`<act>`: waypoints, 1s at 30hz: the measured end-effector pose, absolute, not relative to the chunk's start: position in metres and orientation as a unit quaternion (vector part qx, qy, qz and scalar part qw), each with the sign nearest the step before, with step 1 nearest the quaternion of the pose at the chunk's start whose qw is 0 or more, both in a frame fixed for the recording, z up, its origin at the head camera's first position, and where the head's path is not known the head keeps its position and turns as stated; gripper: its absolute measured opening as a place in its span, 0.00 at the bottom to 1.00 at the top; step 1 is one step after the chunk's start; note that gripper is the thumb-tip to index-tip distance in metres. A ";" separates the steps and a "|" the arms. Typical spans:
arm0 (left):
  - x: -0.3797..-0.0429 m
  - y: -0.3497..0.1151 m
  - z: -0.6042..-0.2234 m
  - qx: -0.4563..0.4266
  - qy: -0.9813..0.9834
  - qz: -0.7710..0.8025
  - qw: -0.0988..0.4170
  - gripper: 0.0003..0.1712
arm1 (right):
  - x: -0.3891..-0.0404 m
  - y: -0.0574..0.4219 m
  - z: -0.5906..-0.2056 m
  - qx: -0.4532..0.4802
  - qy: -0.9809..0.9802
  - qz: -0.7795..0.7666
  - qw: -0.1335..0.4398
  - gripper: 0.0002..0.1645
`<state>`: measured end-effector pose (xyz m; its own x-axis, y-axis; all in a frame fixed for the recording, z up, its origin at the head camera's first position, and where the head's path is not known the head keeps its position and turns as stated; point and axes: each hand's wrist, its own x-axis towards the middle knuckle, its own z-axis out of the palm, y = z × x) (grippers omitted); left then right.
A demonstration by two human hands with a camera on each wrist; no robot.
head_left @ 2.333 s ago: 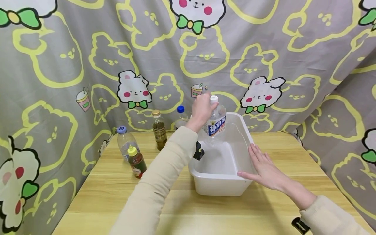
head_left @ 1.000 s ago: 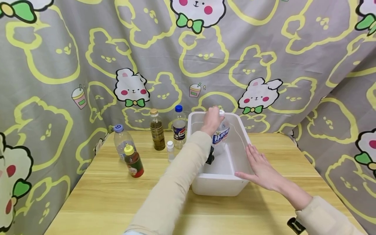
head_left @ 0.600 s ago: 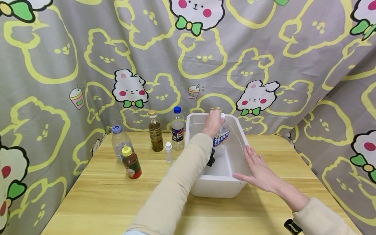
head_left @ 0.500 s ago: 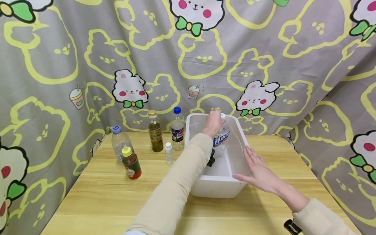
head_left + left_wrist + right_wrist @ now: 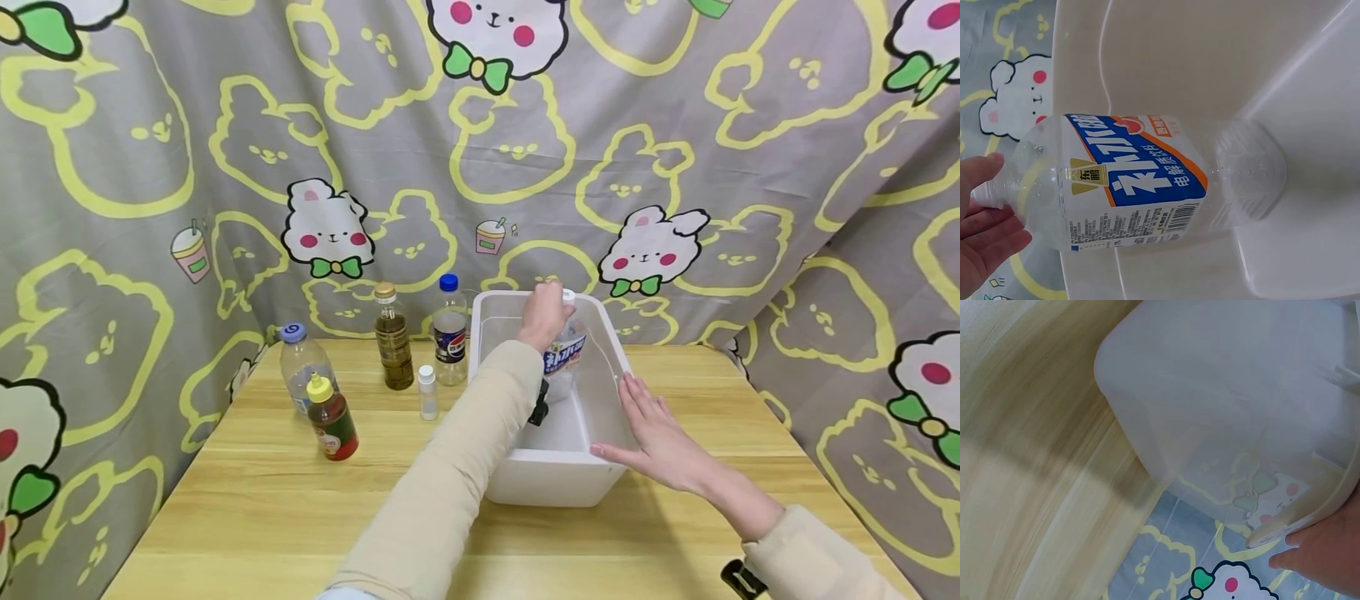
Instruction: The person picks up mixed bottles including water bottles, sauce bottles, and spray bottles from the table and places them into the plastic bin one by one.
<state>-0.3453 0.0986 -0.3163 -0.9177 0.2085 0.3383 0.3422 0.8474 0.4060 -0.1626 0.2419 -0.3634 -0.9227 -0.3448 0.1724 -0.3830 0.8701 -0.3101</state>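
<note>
My left hand (image 5: 543, 315) holds a clear plastic drink bottle (image 5: 567, 354) by its neck, inside the far part of a deep white tub (image 5: 555, 479). The bottle is upright, with a white cap and a blue, white and orange label. In the left wrist view, thumb and fingers (image 5: 999, 240) curl about the neck, and the bottle's base (image 5: 1254, 172) meets the tub floor. My right hand (image 5: 663, 437) rests on the tub's right rim, its fingers straight and thumb spread toward the near corner. From the right wrist, the tub's outer wall (image 5: 1222, 412) fills much of the view.
Left of the tub stand a blue-capped cola bottle (image 5: 450, 337), a gold-capped bottle of brown liquid (image 5: 394, 346), a small white-capped bottle (image 5: 427, 396), a clear bottle with a light-blue cap (image 5: 303, 362) and a yellow-capped sauce bottle (image 5: 333, 425). A patterned curtain (image 5: 420, 150) hangs behind the wooden table (image 5: 247, 517).
The left hand has lowered the clear bottle from above the rim down into the tub. Over the last half second both hands stay put, while the head view shifts slightly.
</note>
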 end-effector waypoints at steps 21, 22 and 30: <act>-0.344 0.095 -0.303 -0.153 -0.951 -0.237 0.126 0.19 | -0.163 0.241 -0.362 0.189 -0.965 0.174 0.056 0.57; -0.343 0.095 -0.301 -0.153 -0.951 -0.236 0.128 0.19 | -0.163 0.241 -0.362 0.189 -0.965 0.173 0.056 0.57; -0.333 0.088 -0.281 -0.165 -0.953 -0.222 0.125 0.23 | -0.164 0.242 -0.364 0.187 -0.965 0.177 0.054 0.57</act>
<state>-0.3332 0.0882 -0.2813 -0.9143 0.2585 0.3118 0.3696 0.8475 0.3810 -0.1636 0.2417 -0.3642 -0.9239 -0.3421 0.1713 -0.3806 0.8669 -0.3220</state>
